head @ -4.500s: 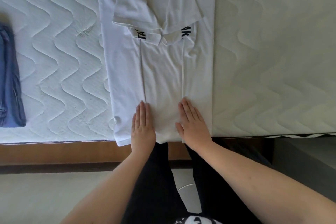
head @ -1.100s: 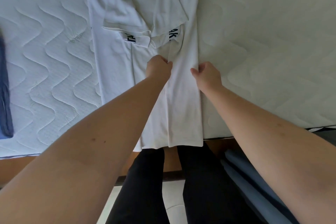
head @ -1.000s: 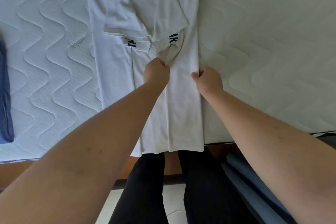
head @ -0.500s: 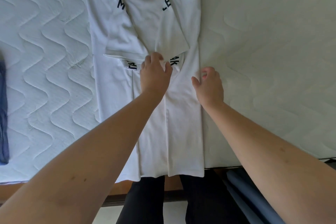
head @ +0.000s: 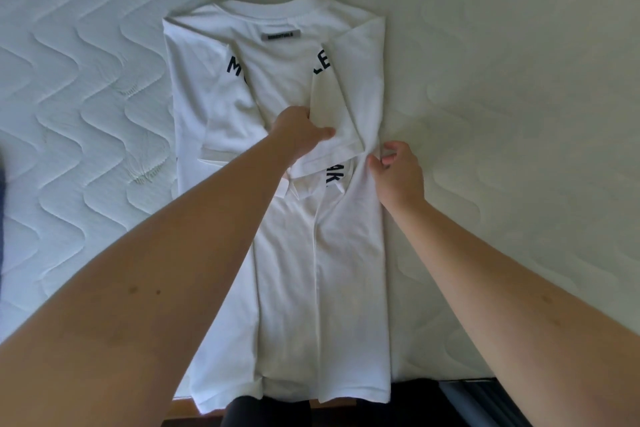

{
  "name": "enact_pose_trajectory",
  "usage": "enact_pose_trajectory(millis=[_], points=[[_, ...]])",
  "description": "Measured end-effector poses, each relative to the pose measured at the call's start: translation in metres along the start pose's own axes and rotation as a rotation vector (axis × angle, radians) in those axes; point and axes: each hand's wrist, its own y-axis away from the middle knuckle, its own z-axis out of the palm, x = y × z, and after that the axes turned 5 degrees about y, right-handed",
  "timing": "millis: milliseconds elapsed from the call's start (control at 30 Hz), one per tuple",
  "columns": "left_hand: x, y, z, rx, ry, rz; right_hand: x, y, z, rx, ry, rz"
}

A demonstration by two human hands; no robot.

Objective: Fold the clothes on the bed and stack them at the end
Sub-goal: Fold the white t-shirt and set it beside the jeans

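Both hands pinch the white printed cotton T-shirt (head: 277, 97): left hand (head: 298, 133) on its folded sleeve, right hand (head: 398, 173) at its side edge; uneven pulling could undo the folds.

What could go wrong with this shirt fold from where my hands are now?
The folded sleeve under your left hand looks loose and could flop open. Your right hand bunches the white T-shirt edge, risking creases. The hem overhangs the mattress and may drag.
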Motion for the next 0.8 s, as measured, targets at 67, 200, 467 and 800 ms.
enact_pose_trajectory(millis=[67,200,467,800], points=[[-0.003,-0.001,0.001,0.024,-0.049,0.039,-0.005,-0.006,0.001,0.016,-0.016,-0.007],[-0.015,-0.005,-0.006,0.094,-0.138,0.079,-0.013,-0.016,0.004,0.010,-0.005,-0.022],[-0.033,-0.014,-0.010,0.169,-0.186,0.069,-0.016,-0.032,0.002,0.003,0.147,0.062],[-0.005,-0.049,-0.013,0.262,0.173,0.057,-0.043,-0.072,-0.005,0.027,0.082,-0.037]])
